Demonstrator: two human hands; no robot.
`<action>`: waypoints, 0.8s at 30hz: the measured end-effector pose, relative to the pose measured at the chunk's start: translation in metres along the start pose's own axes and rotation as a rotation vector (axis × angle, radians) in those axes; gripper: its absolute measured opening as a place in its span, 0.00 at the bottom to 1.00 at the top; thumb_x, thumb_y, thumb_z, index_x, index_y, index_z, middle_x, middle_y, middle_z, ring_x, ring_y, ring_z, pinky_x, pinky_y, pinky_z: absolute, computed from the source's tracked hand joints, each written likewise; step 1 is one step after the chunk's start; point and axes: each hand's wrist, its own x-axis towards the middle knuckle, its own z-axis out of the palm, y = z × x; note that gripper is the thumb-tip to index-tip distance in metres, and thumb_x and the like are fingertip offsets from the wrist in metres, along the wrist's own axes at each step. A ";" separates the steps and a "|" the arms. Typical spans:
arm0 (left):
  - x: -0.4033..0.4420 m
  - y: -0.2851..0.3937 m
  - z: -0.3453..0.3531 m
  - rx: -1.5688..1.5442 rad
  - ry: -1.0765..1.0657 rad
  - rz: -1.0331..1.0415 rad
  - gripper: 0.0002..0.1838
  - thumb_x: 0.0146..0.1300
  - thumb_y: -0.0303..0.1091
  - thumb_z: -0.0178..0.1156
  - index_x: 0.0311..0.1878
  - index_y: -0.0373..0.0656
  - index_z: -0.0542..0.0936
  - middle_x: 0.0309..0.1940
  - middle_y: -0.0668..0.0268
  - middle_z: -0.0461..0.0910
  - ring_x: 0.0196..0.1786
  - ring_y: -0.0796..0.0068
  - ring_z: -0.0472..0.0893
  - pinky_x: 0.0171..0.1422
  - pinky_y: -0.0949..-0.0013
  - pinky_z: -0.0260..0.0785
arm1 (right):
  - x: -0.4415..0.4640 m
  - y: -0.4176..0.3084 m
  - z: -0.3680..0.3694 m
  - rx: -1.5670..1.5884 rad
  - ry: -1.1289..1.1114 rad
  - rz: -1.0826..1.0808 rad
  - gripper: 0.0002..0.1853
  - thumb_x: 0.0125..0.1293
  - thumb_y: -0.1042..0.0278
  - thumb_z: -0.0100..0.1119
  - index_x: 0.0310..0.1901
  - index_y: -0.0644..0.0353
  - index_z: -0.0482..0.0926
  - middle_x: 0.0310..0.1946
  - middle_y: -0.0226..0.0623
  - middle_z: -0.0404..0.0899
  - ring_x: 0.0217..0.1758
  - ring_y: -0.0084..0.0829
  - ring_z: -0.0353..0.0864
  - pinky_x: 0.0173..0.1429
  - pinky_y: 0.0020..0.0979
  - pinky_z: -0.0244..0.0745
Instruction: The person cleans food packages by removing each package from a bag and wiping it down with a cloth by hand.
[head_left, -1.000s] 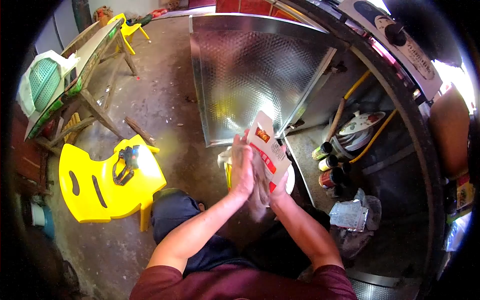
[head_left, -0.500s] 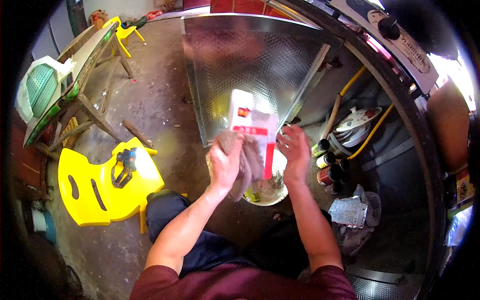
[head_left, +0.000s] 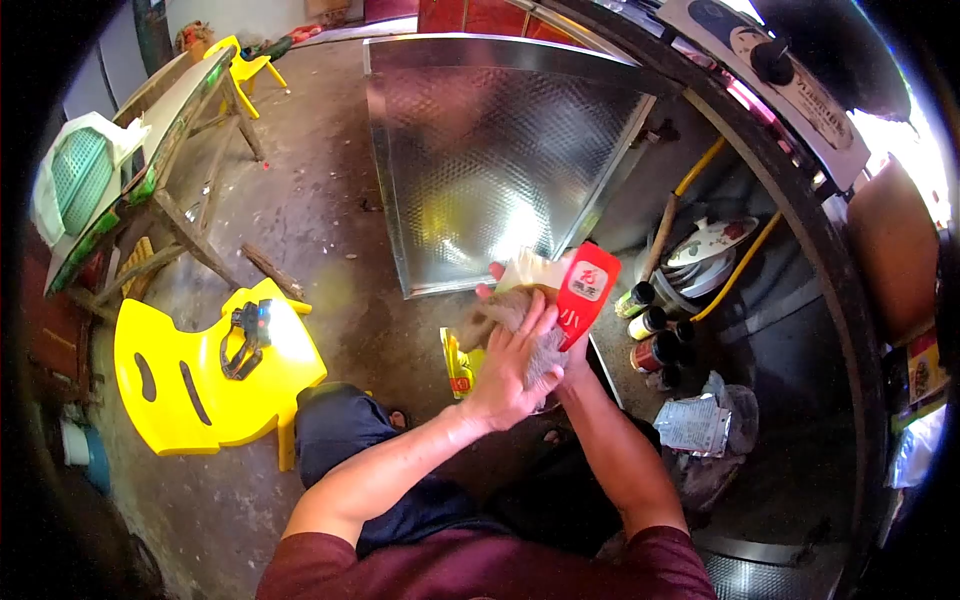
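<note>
A red and white box (head_left: 588,283) with printed characters is held up in front of me, tilted. My left hand (head_left: 512,372) presses a greyish-brown cloth (head_left: 478,325) onto the box, its fingers laid across the cloth. From behind and below, my right hand (head_left: 574,368) grips the box; most of that hand is hidden, with some fingertips showing at the far left edge. Below the hands, a yellow packet (head_left: 457,364) sticks up. The bowl beneath is mostly covered by my hands.
A metal-lined cabinet door (head_left: 500,160) stands open ahead. Bottles and jars (head_left: 652,352), pot lids (head_left: 712,240) and a silver packet (head_left: 694,424) sit under the counter at right. A yellow chair (head_left: 215,375) holding a headlamp (head_left: 245,340) stands at left, near a wooden table (head_left: 165,150).
The box has turned, showing its red printed side, and has moved lower and to the right. My right hand has gone from apart and open to gripping it. The cloth now presses on the box.
</note>
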 end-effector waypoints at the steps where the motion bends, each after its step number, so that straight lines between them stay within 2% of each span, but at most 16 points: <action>1: 0.004 -0.004 -0.002 -0.040 0.026 -0.029 0.38 0.69 0.57 0.43 0.73 0.41 0.55 0.75 0.50 0.45 0.75 0.44 0.50 0.76 0.45 0.38 | -0.002 0.000 0.008 -0.058 0.019 0.011 0.37 0.70 0.40 0.39 0.71 0.58 0.53 0.68 0.49 0.58 0.70 0.44 0.61 0.70 0.44 0.62; 2: 0.007 -0.008 -0.004 0.016 0.039 -0.046 0.38 0.68 0.57 0.44 0.73 0.41 0.54 0.75 0.51 0.45 0.74 0.43 0.50 0.75 0.45 0.39 | -0.006 0.002 0.011 -0.114 0.039 0.020 0.35 0.71 0.42 0.38 0.71 0.59 0.53 0.68 0.48 0.59 0.70 0.43 0.62 0.70 0.43 0.62; 4: 0.012 -0.013 -0.007 0.124 0.064 -0.077 0.40 0.68 0.58 0.45 0.74 0.41 0.52 0.75 0.51 0.45 0.73 0.41 0.50 0.75 0.46 0.40 | -0.011 0.008 -0.006 -0.174 0.238 0.120 0.33 0.72 0.45 0.36 0.70 0.60 0.55 0.65 0.45 0.64 0.67 0.40 0.66 0.69 0.41 0.64; 6: 0.014 -0.009 -0.012 0.124 0.047 -0.042 0.40 0.67 0.58 0.45 0.74 0.42 0.51 0.76 0.54 0.43 0.74 0.43 0.49 0.75 0.46 0.39 | -0.012 0.012 -0.009 -0.260 0.362 0.159 0.31 0.73 0.46 0.35 0.69 0.61 0.56 0.64 0.43 0.66 0.66 0.38 0.67 0.68 0.41 0.66; 7: 0.017 -0.008 -0.015 0.100 0.040 0.000 0.40 0.67 0.57 0.45 0.74 0.42 0.51 0.76 0.54 0.43 0.74 0.43 0.49 0.75 0.46 0.40 | -0.017 0.018 -0.027 -0.483 0.294 0.117 0.32 0.73 0.45 0.35 0.68 0.61 0.58 0.63 0.42 0.67 0.66 0.38 0.68 0.68 0.40 0.66; 8: 0.021 -0.006 -0.018 0.076 0.032 0.042 0.40 0.66 0.57 0.46 0.74 0.42 0.50 0.76 0.55 0.43 0.74 0.44 0.50 0.75 0.46 0.40 | -0.020 0.023 -0.043 -0.593 0.269 0.095 0.32 0.73 0.45 0.35 0.68 0.61 0.58 0.63 0.42 0.67 0.66 0.38 0.68 0.68 0.39 0.66; 9: 0.025 -0.001 -0.021 0.030 0.042 0.092 0.38 0.65 0.53 0.50 0.73 0.42 0.54 0.75 0.55 0.46 0.73 0.45 0.54 0.75 0.46 0.42 | -0.014 0.027 -0.041 -0.649 0.249 0.066 0.32 0.72 0.45 0.35 0.68 0.61 0.58 0.63 0.42 0.67 0.66 0.38 0.68 0.68 0.39 0.66; 12: 0.028 0.000 -0.021 0.210 -0.089 0.168 0.36 0.65 0.50 0.49 0.72 0.42 0.56 0.75 0.56 0.47 0.73 0.48 0.54 0.76 0.44 0.41 | 0.002 0.031 -0.036 -0.594 0.249 0.031 0.31 0.72 0.45 0.35 0.68 0.61 0.59 0.63 0.42 0.67 0.66 0.38 0.68 0.68 0.39 0.65; 13: 0.022 0.004 -0.018 0.249 -0.163 0.150 0.34 0.64 0.47 0.51 0.71 0.42 0.59 0.74 0.57 0.50 0.72 0.48 0.57 0.75 0.42 0.44 | 0.006 0.030 -0.035 -0.568 0.243 0.020 0.31 0.72 0.46 0.36 0.68 0.61 0.59 0.63 0.42 0.67 0.66 0.38 0.68 0.68 0.39 0.65; 16: 0.013 0.010 -0.011 0.161 -0.144 0.188 0.34 0.63 0.47 0.53 0.70 0.42 0.60 0.74 0.57 0.50 0.71 0.49 0.58 0.75 0.42 0.45 | 0.010 0.022 -0.032 -0.475 0.205 -0.005 0.31 0.72 0.46 0.36 0.68 0.61 0.59 0.63 0.42 0.67 0.66 0.38 0.67 0.68 0.39 0.64; 20: -0.005 0.015 0.007 0.097 -0.123 0.197 0.39 0.61 0.51 0.55 0.71 0.40 0.58 0.74 0.57 0.50 0.72 0.52 0.58 0.75 0.42 0.45 | 0.004 0.000 -0.031 -0.315 0.097 -0.047 0.31 0.72 0.46 0.36 0.67 0.60 0.60 0.63 0.42 0.67 0.66 0.38 0.67 0.69 0.38 0.63; 21: -0.010 0.012 0.009 0.113 -0.142 0.189 0.40 0.65 0.55 0.50 0.72 0.40 0.55 0.75 0.54 0.47 0.74 0.53 0.55 0.75 0.42 0.42 | 0.002 -0.004 -0.031 -0.288 0.067 -0.054 0.31 0.72 0.46 0.36 0.67 0.60 0.60 0.63 0.42 0.67 0.66 0.38 0.67 0.69 0.38 0.63; 24: -0.011 -0.002 0.008 0.305 -0.062 0.100 0.39 0.69 0.59 0.41 0.73 0.41 0.53 0.75 0.51 0.45 0.75 0.53 0.53 0.76 0.44 0.39 | -0.007 -0.009 -0.022 -0.243 0.012 -0.097 0.31 0.72 0.46 0.37 0.67 0.60 0.61 0.63 0.41 0.68 0.66 0.37 0.67 0.69 0.38 0.62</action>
